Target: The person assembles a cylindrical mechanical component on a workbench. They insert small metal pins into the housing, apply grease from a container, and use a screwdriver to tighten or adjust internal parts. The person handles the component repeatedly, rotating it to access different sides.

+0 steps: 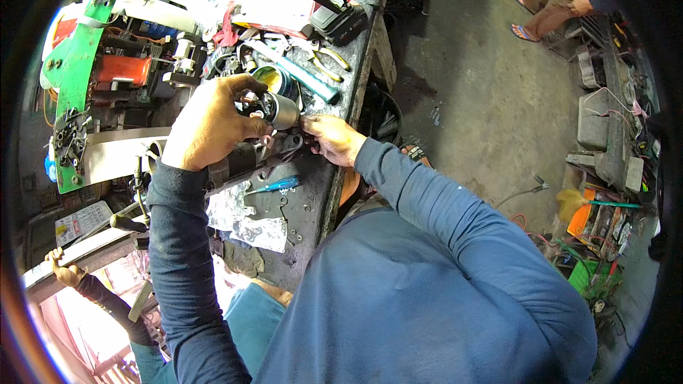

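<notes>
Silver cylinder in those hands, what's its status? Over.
Left hand gripping silver cylinder at its left end. Right hand at its right edge, contact unclear. Open container close beyond it; blue screwdriver nearer the body.

Cylinder (286, 112): smooth metal, satin sheen. Near bag (262, 232): thin clear plastic, glossy, crinkled. Screwdriver handle (286, 183): glossy plastic. Shirt (398, 299): matt cloth. Left frame (80, 75): smooth, painted metal. Right-hand floor (484, 114): matt, rough, concrete-like.

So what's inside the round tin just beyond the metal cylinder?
Some yellow substance shows inside the round tin. The left grip and the metal cylinder cover its near side, so whatever lies there, and the bottom, can't be seen.
</notes>
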### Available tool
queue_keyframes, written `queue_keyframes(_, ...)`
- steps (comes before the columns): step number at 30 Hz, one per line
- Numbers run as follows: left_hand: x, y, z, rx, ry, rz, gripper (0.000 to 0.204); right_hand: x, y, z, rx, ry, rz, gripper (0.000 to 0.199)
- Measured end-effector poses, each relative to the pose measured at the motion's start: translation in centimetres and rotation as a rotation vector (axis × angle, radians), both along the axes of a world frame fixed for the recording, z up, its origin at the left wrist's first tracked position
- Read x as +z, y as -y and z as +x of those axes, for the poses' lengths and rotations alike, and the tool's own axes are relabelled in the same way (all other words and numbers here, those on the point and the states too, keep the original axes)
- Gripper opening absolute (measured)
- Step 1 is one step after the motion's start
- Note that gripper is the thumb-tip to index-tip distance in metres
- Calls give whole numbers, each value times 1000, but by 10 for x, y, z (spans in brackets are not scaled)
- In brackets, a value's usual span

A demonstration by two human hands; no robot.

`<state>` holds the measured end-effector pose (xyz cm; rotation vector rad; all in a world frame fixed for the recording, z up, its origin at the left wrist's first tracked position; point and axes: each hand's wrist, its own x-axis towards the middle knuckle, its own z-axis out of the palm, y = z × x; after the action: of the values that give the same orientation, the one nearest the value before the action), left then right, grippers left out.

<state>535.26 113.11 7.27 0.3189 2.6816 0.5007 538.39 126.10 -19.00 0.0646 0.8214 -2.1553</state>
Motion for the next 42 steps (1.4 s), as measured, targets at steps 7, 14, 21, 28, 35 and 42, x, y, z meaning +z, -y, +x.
queue_keyframes(7, 2, -4, 3, 54, -31, -105, 52, 25, 0, 12, -46, 40, -38, 16)
queue_keyframes(14, 1, 0, 5, -24, -73, -114, 52, 19, 11, 11, -156, 126, -97, 28)
queue_keyframes(21, -5, 3, 4, 14, -105, -70, 49, 6, 9, 6, -124, 118, -113, 25)
queue_keyframes(28, -4, 4, 3, -14, -113, -89, 51, 15, 1, 9, -75, 42, -56, 28)
queue_keyframes(35, -4, 3, 2, 2, -110, -89, 49, 6, 13, 6, -86, 163, -25, 17)
queue_keyframes(42, -5, 5, 2, -23, -117, -73, 49, 2, 6, 6, -31, 185, -40, 16)
